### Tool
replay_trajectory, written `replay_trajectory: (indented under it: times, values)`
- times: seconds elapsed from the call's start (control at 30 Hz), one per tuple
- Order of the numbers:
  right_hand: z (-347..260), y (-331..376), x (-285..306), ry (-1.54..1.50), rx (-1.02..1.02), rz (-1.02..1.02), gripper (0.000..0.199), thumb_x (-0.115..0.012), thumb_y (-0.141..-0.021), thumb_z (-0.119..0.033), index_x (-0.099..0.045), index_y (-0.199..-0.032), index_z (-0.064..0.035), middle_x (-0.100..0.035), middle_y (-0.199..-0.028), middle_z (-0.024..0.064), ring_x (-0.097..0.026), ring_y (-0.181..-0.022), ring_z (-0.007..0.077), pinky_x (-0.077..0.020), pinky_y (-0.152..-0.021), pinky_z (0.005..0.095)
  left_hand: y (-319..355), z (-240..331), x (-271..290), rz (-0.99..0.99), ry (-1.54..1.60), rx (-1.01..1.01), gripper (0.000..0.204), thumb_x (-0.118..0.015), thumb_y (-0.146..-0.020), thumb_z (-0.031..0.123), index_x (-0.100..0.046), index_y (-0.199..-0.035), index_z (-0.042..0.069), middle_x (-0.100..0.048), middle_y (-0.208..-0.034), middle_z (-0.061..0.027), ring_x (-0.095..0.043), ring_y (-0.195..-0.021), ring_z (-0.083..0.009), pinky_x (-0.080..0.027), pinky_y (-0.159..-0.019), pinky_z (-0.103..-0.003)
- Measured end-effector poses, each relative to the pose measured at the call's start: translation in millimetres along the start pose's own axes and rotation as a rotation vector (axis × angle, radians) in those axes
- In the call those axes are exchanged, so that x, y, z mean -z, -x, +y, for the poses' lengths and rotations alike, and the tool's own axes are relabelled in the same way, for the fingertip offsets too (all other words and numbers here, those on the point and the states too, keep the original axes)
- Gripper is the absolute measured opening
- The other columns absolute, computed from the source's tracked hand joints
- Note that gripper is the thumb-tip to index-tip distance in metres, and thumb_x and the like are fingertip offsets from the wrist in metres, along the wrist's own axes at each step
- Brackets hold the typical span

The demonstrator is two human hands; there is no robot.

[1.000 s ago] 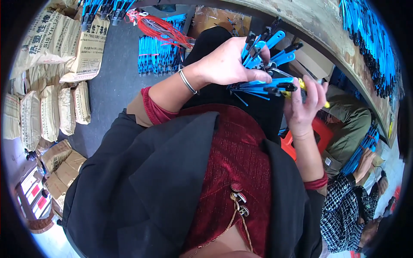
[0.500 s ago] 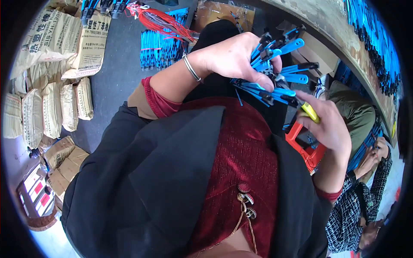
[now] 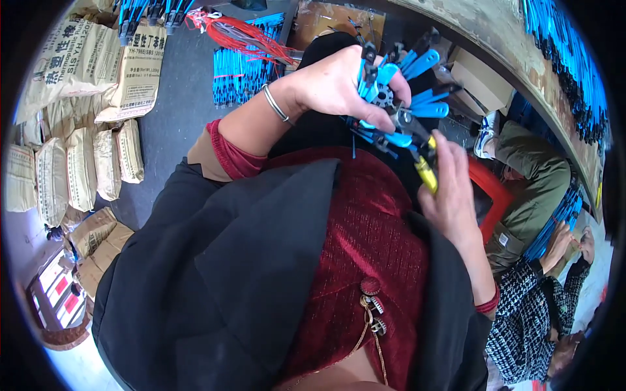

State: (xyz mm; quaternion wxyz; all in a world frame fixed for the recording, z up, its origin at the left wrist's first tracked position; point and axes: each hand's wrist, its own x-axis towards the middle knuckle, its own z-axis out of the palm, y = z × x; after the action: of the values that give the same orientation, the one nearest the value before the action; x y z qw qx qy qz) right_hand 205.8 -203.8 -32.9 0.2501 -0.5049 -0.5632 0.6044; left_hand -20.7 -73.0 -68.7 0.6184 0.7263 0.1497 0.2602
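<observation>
My left hand (image 3: 336, 85) is closed around a fan of blue strips (image 3: 427, 62) with black end pieces, which stick out around a round, holed hub (image 3: 383, 98). The thumb presses along the near side of the strips. In my right hand (image 3: 450, 189) is a pair of pliers (image 3: 426, 176) with yellow handles, the two grips spread apart. Their dark jaws reach the blue strips beside the hub, below my left thumb. Whether the jaws have bitten onto anything cannot be made out.
Many blue strips with black ends hang along a wooden shelf (image 3: 508, 42) at upper right. Paper sacks (image 3: 85, 58) are stacked at left. A bundle of red strands (image 3: 251, 42) lies above blue bundles (image 3: 235, 75). At right, a co-worker's hand (image 3: 557, 247) touches blue strips.
My right hand has shifted left with the pliers, whose jaws are now closer to the hub and whose handles show wider apart. The left hand and strips have moved slightly left.
</observation>
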Motion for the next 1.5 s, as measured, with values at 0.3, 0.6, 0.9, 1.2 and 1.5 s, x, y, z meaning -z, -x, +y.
replay_trajectory:
  times: [0.3,0.6,0.9,1.2,1.5]
  values:
    - [57.3,-25.8,20.4,-0.716,-0.366,-0.825,0.079,-0.081,-0.063,-0.013,-0.037,-0.127,0.0009,-0.058,-0.086,0.0097,-0.060,-0.071,0.0143,-0.0492,-0.065,0.0255,-1.8,6.5,3.0,-0.130,0.009,0.031,0.034,-0.079,-0.062,0.012,-0.065,-0.091,0.001,-0.063,-0.082,-0.0078,-0.059,-0.077,-0.0184,-0.047,-0.072,-0.029]
    - [4.8,-22.9,32.7,0.771,0.496,0.010,0.087,-0.088,-0.047,-0.020,-0.046,-0.120,0.0009,-0.062,-0.084,0.0096,-0.061,-0.068,0.0174,-0.0481,-0.061,0.0277,6.1,1.9,8.1,0.032,-0.133,0.041,0.032,-0.080,-0.064,0.019,-0.066,-0.090,0.005,-0.063,-0.074,-0.0023,-0.058,-0.067,-0.0096,-0.047,-0.064,-0.024]
    - [72.9,-29.5,9.2,-0.780,-0.332,-0.727,0.083,-0.081,-0.054,-0.012,-0.040,-0.126,-0.0002,-0.059,-0.085,0.0126,-0.060,-0.070,0.0180,-0.0476,-0.062,0.0277,-3.1,2.1,8.2,-0.171,0.044,-0.029,0.035,-0.080,-0.063,0.016,-0.064,-0.090,0.001,-0.062,-0.087,-0.0104,-0.059,-0.082,-0.0229,-0.047,-0.076,-0.032]
    - [3.7,-23.4,17.5,0.504,0.166,-0.165,0.084,-0.069,-0.066,-0.005,-0.024,-0.137,-0.0003,-0.051,-0.107,0.0200,-0.054,-0.098,0.0286,-0.0429,-0.087,0.0342,7.5,1.3,3.5,0.135,-0.013,0.035,0.028,-0.078,-0.064,0.014,-0.064,-0.085,0.003,-0.061,-0.075,-0.0022,-0.057,-0.069,-0.0089,-0.046,-0.065,-0.023]
    - [-26.0,-17.4,29.1,0.466,0.053,-0.179,0.054,-0.056,-0.075,0.001,-0.042,-0.127,0.0000,-0.052,-0.116,0.0190,-0.052,-0.107,0.0292,-0.0395,-0.091,0.0337,6.6,11.0,4.6,0.113,0.009,0.173,0.027,-0.078,-0.064,0.009,-0.063,-0.086,0.002,-0.061,-0.082,-0.0048,-0.057,-0.077,-0.0142,-0.046,-0.072,-0.028]
